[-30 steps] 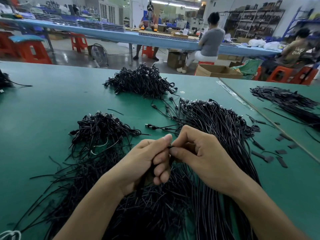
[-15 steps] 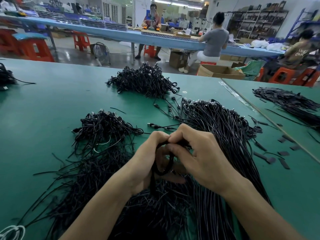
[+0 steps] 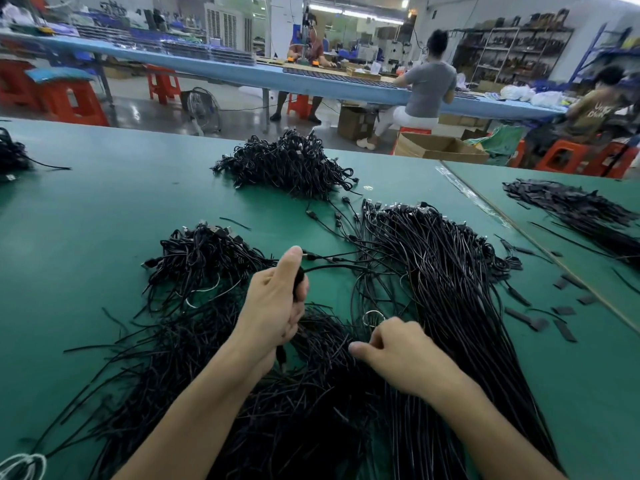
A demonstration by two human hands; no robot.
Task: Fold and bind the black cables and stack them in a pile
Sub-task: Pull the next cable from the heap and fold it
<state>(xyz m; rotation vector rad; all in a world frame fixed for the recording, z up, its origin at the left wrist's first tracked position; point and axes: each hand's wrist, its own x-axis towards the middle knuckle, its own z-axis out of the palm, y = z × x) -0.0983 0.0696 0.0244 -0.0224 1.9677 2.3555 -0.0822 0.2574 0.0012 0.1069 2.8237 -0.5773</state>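
Observation:
My left hand (image 3: 273, 303) grips a folded black cable (image 3: 299, 277); one strand runs out to the right from under the thumb and a plug end hangs below the palm. My right hand (image 3: 401, 348) is lower, over the heap of black tie strips (image 3: 304, 403), fingers curled down into them; what they pinch is hidden. A long sheaf of loose straight cables (image 3: 446, 282) lies to the right. A small pile of bound cables (image 3: 197, 258) sits left of my left hand. A bigger pile of bound cables (image 3: 287, 166) lies further back.
The green table (image 3: 86, 209) stretches left. Short black strips (image 3: 540, 320) lie scattered at the right, by a seam to a second table with more black strips (image 3: 575, 213). A few cables (image 3: 10, 154) lie at the far left edge. People sit at a blue bench behind.
The two hands were together, folding the cable into a loop. Now they are apart: the left keeps the folded cable, the right has dropped down to the tie strips.

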